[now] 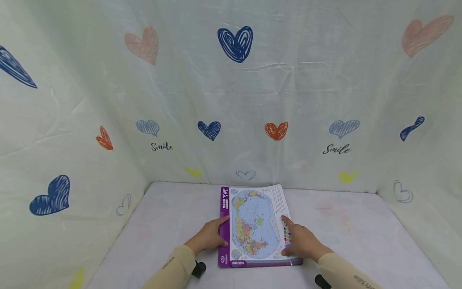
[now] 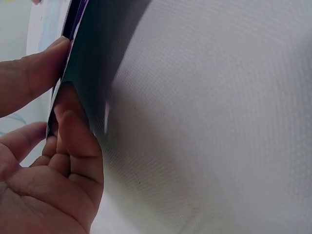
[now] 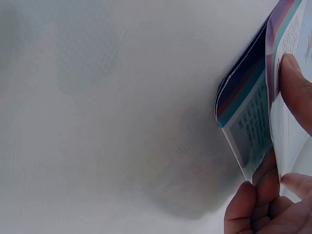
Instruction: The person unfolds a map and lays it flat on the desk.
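A world map (image 1: 256, 224), printed in colour with a purple border (image 1: 224, 228), sits turned sideways in front of me. My left hand (image 1: 207, 237) grips its left edge; in the left wrist view the thumb (image 2: 48, 61) presses on top while curled fingers (image 2: 80, 141) go beneath. At the right edge my right hand (image 1: 304, 241) pinches the map. The right wrist view shows the thumb (image 3: 292, 87) on the upper leaf and the fingers (image 3: 265, 190) under it, with a lower leaf (image 3: 243, 122) parted from the upper one.
The map is over a white-covered table (image 1: 173, 208). Behind it hangs a pale curtain (image 1: 187, 80) printed with hearts, and more of the cloth closes off both sides. Dark wrist cameras (image 1: 198, 269) stick out below the beige sleeves (image 1: 173, 267).
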Motion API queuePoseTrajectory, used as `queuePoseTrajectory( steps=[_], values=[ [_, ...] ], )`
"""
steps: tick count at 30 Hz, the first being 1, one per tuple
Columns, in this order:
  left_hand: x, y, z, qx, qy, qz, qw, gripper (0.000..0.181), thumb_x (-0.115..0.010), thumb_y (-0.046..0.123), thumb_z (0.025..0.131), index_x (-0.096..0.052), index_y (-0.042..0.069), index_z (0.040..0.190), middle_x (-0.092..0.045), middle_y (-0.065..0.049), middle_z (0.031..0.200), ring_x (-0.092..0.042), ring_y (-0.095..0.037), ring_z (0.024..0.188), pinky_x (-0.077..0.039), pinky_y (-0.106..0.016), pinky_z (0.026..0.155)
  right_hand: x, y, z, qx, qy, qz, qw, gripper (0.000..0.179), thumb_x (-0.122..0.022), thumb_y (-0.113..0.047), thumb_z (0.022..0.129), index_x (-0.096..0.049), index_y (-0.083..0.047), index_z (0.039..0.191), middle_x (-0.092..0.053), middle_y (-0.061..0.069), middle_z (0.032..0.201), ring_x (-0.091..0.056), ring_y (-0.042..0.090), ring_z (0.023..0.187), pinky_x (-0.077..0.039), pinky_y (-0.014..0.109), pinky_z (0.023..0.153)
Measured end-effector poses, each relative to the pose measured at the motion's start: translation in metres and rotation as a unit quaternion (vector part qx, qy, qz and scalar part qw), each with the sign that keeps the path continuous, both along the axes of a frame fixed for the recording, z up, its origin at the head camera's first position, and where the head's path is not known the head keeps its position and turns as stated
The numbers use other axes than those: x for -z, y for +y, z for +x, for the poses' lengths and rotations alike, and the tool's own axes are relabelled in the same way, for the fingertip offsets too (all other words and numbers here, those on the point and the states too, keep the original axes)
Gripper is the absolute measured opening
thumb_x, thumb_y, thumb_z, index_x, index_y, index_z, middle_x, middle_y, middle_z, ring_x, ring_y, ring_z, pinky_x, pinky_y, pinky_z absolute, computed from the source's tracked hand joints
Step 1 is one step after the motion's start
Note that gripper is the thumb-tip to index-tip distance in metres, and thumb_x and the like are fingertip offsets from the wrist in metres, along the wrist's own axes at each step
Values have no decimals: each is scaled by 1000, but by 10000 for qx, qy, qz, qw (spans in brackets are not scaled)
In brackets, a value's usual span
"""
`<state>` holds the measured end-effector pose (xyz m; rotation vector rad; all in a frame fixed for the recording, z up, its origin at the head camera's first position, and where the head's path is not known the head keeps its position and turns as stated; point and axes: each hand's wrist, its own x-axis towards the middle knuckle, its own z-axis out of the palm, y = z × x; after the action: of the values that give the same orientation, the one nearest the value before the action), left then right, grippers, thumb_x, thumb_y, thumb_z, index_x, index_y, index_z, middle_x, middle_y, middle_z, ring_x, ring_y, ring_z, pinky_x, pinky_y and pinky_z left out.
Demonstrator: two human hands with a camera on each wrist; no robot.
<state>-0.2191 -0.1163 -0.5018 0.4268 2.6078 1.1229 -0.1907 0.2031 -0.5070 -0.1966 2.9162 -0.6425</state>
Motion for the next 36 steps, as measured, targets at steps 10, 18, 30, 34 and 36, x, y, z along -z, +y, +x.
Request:
queuePoseTrajectory(
  steps=[10, 18, 30, 34, 36],
  values=[
    [2, 0, -1, -121, -84, -55, 9999, 84, -86, 3, 72, -47, 1, 147, -50, -29, 140, -42, -49, 131, -35, -60, 107, -8, -1, 1, 58, -218, 49, 9997, 112, -96, -28, 60, -36, -2, 152, -61, 4, 88, -50, 21, 76, -51, 48, 84],
    [3, -1, -2, -49, -31, -81, 10000, 86, -87, 2, 70, -47, 0, 146, -52, -28, 136, -48, -45, 126, -37, -59, 106, -9, -1, 2, 41, -226, 76, 9997, 112, -96, -27, 60, -36, -3, 152, -57, 2, 82, -49, 20, 73, -50, 44, 78],
    [4, -2, -2, -70, -112, -121, 9998, 86, -87, 3, 71, -47, 2, 147, -51, -29, 139, -43, -48, 131, -36, -60, 107, -8, -1, 0, 31, -331, -71, 9994, 112, -96, -22, 60, -35, -4, 152, -58, 2, 85, -49, 20, 73, -49, 45, 80],
    [2, -3, -3, 8, -39, -153, 9999, 87, -88, 4, 70, -47, 1, 147, -51, -29, 138, -43, -49, 131, -35, -60, 107, -10, -1, 0, 13, -358, -68, 9993, 111, -96, -21, 60, -36, -3, 152, -64, 7, 96, -51, 22, 77, -50, 50, 88],
    [1, -3, -3, 33, -19, -163, 9999, 87, -88, 4, 71, -46, 1, 147, -51, -29, 138, -43, -49, 131, -35, -60, 108, -10, 0, -1, 9, -372, -68, 9993, 111, -96, -21, 61, -36, -3, 152, -66, 11, 104, -52, 23, 80, -49, 52, 93]
  ],
)
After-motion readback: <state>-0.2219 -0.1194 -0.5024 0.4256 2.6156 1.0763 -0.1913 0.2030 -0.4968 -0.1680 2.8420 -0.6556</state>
